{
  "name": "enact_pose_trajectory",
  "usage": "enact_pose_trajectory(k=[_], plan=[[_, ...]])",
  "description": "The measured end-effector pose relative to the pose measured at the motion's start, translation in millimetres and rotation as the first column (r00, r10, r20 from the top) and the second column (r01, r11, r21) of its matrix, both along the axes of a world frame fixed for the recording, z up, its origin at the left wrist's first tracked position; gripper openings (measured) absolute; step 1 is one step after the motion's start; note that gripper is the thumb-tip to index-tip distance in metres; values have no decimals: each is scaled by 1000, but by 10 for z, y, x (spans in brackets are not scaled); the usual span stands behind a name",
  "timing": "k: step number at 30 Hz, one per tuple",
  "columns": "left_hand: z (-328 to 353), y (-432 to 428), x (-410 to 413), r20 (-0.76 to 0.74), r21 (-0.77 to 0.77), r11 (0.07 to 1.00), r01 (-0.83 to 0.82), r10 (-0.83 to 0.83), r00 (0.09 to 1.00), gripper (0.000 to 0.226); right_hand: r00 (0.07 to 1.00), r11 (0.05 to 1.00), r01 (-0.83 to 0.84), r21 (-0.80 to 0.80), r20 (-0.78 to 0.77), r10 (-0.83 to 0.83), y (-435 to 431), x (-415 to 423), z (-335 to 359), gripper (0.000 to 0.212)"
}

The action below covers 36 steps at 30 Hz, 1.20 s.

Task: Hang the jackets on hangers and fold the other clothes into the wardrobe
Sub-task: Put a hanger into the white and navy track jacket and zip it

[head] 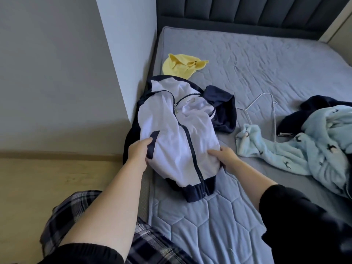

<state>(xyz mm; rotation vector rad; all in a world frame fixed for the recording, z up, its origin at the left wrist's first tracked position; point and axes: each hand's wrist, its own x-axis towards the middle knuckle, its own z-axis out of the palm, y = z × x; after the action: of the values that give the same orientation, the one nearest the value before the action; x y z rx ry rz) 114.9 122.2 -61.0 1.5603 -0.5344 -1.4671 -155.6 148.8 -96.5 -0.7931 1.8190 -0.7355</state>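
A white and navy zip jacket lies on the bed's left side, its navy waistband toward me and its navy hood spread to the right. My left hand grips the jacket's left edge by the navy pocket strip. My right hand pinches its right edge. A thin white wire hanger lies flat on the mattress just right of the hood. Further right sprawls a light blue fleece garment with small dark prints, and a dark navy garment lies partly under it.
The grey quilted mattress fills the view, with a dark padded headboard at the far end. A yellow garment lies behind the jacket. A grey wall and wood floor border the bed's left side.
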Motion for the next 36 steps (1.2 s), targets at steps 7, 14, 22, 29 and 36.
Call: enact_pose_trajectory(k=[7, 14, 22, 29, 36], plan=[[205, 20, 150, -549, -73, 994, -78, 25, 835, 31, 747, 971, 182, -156, 664, -33, -6, -110, 464, 38], [75, 176, 18, 120, 80, 842, 533, -539, 834, 58, 850, 896, -438, 72, 359, 386, 305, -46, 143, 71], [237, 109, 261, 214, 173, 911, 374, -405, 889, 10, 999, 995, 32, -96, 19, -30, 212, 74, 625, 27], [52, 206, 258, 878, -21, 946, 325, -138, 458, 52, 922, 990, -139, 15, -362, 135, 242, 191, 648, 50], [10, 611, -360, 495, -33, 373, 927, -799, 340, 79, 936, 970, -131, -207, 297, 189, 291, 520, 735, 24]])
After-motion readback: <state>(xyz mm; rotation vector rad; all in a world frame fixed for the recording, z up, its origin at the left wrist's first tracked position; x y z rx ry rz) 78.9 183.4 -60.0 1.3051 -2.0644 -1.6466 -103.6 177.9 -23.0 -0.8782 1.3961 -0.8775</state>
